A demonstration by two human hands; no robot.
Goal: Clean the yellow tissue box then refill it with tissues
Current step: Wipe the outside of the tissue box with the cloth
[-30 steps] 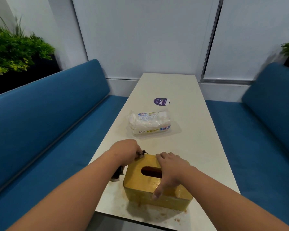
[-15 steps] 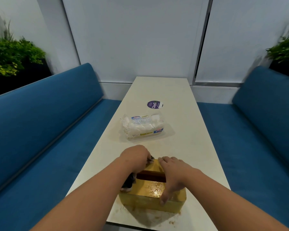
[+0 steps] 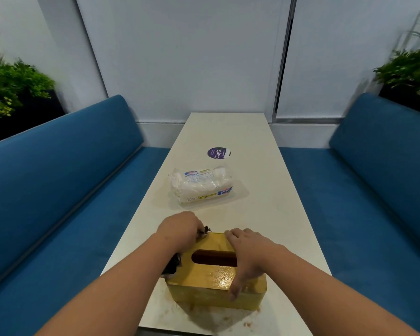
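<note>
Since a moment ago the left hand (image 3: 180, 230) has been sliding its dark cloth (image 3: 172, 265) from the slot toward the far left corner of the yellow tissue box (image 3: 211, 284), fingers curling tightly around the cloth. The right hand (image 3: 249, 254) is bracing the box's right side, fingers spreading over the top and thumb pressing down the near face. The box is sitting at the near end of the white bench (image 3: 264, 202), with the plastic tissue pack (image 3: 201, 184) lying beyond it and a purple sticker (image 3: 218, 153) farther beyond. Reddish smears are marking the bench around the box.
</note>
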